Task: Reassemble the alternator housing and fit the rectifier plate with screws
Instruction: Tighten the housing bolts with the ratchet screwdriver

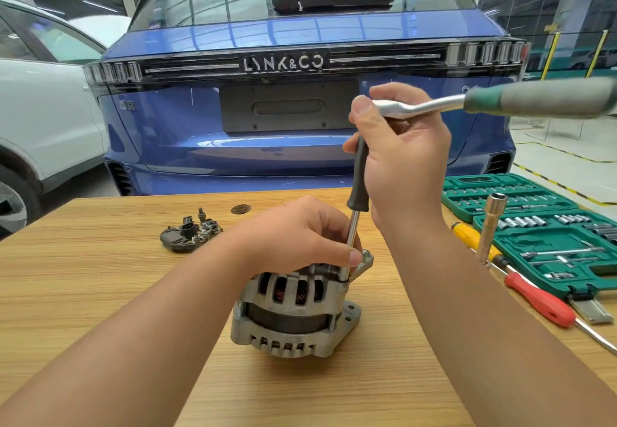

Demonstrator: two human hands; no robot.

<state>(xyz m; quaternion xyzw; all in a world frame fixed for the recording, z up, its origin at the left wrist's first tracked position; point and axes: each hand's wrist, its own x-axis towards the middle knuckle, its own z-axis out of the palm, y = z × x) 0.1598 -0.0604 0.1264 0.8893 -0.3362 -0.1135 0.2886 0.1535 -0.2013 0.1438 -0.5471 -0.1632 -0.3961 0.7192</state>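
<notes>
The alternator point(295, 313) stands upright on the wooden table point(100, 293), near its front middle. The left hand point(297, 234) curls over the alternator's top and pinches the steel shaft of an extension driver point(354, 213). The right hand point(400, 153) grips the ratchet point(484, 101) at its head, atop the driver's black handle; the rectifier plate point(191, 233) lies apart, to the left.

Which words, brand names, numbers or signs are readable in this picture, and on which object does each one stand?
"LYNK&CO": silver letters on the black light bar of the blue car.
Small badge on the car's left rear: blurred, not readable.
Printing on the rear wiper arm: too small to read.
Green socket case: no legible markings.
Alternator: no readable text.
</notes>
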